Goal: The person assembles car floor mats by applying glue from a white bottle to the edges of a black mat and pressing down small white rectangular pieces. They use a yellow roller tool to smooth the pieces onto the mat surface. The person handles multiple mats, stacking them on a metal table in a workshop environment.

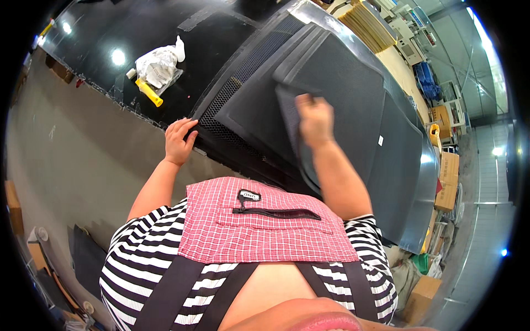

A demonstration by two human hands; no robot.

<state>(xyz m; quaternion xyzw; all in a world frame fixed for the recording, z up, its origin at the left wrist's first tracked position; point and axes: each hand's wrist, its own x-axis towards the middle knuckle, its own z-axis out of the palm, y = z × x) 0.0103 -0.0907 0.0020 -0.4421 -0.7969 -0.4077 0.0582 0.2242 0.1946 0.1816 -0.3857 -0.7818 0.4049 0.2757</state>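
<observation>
Blurred, the right hand (316, 120) seems closed on the lifted left edge of a black mat (350, 91) spreading rightward. The left hand (179, 140), loosely open, rests by the honeycomb-textured mat (219, 103).

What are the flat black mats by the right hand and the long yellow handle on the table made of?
The flat black mats look like rubber or foam with a matte finish: light barely glints off them. The long yellow handle seems to be smooth plastic: its colour is bright and even.
</observation>
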